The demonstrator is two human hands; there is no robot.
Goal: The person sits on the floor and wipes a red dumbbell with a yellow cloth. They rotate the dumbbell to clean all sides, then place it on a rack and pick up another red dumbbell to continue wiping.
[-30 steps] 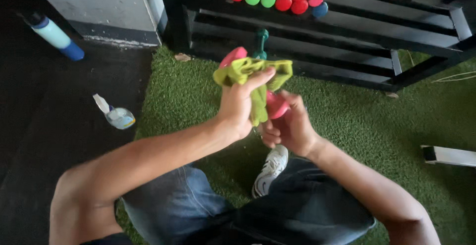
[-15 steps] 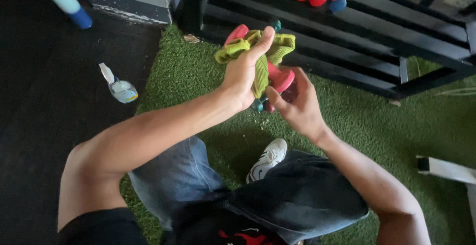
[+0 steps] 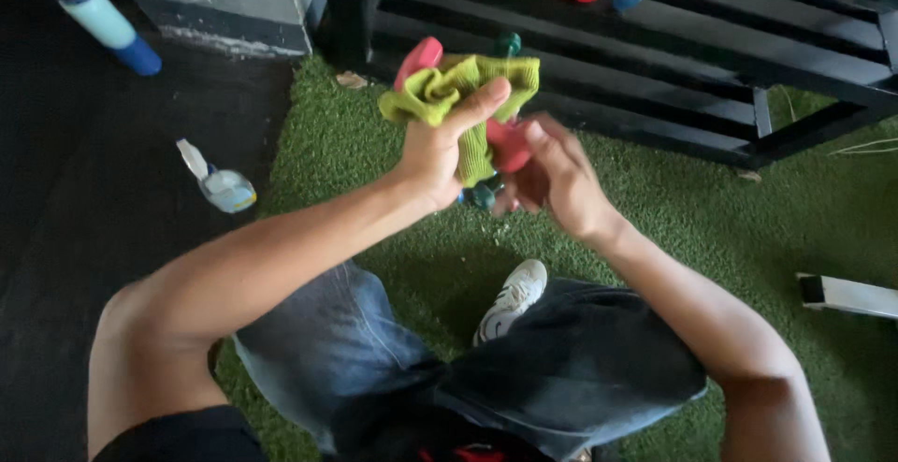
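While I crouch on the green turf (image 3: pixel 711 219), my left hand (image 3: pixel 440 149) bunches a ribbed yellow-green cloth (image 3: pixel 463 88) tight over a pink dumbbell (image 3: pixel 505 144). My right hand (image 3: pixel 557 177) closes round its near end, steadying it for rubbing. Black rack (image 3: pixel 655 41) just beyond.
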